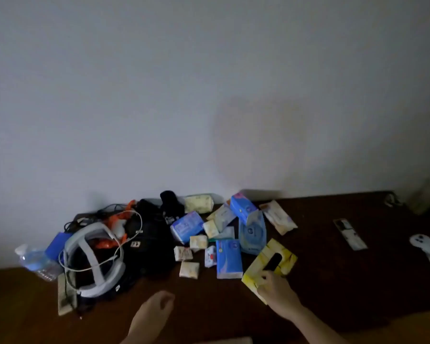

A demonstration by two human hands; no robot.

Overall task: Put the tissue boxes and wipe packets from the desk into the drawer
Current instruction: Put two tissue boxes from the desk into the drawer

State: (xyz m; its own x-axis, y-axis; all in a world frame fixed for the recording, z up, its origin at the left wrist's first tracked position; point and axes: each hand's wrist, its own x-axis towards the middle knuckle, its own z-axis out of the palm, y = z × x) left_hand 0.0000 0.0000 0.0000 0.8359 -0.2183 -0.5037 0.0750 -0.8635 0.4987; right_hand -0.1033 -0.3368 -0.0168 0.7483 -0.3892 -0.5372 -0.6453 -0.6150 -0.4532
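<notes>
A yellow tissue box with a dark slot lies on the dark wooden desk; my right hand grips its near end. My left hand hovers over the desk with fingers loosely curled, holding nothing. Beyond lie a blue tissue pack, a blue wipe packet, a blue box, a white wipe packet, a blue-white pack, a pale yellow pack and several small tissue packets. The drawer is out of view.
A white headset with cable, a black bag, a water bottle and cables crowd the left. A remote and a white controller lie at the right. The wall stands behind the desk.
</notes>
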